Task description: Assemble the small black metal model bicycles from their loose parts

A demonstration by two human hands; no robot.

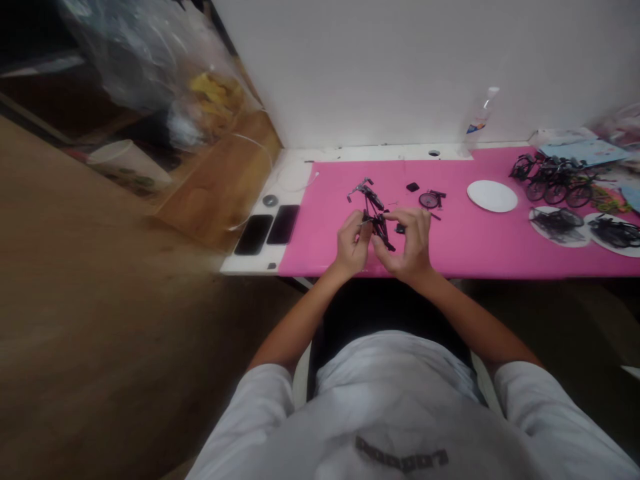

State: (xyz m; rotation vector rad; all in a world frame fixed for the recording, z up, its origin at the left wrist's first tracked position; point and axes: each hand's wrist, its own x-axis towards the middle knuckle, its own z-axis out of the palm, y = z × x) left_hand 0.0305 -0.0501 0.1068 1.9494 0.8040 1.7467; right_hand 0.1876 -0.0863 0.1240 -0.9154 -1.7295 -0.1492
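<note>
Both my hands are together over the near part of a pink mat (pixel 480 250). My left hand (pixel 351 245) and my right hand (pixel 411 241) are closed on a small black miniature bicycle frame (pixel 374 212), whose handlebar end sticks up and away from me. Just beyond my right hand lie a small loose wheel (pixel 429 199), a little black square part (pixel 413 187) and another tiny black piece (pixel 400 229) on the mat.
Two dark phones (pixel 269 229) lie on the white table (pixel 293 177) left of the mat. A white plate (pixel 492 196), several finished miniature bicycles (pixel 555 180), two plates of black parts (pixel 560 225) and a clear bottle (pixel 479 120) stand at the right. A wall rises behind.
</note>
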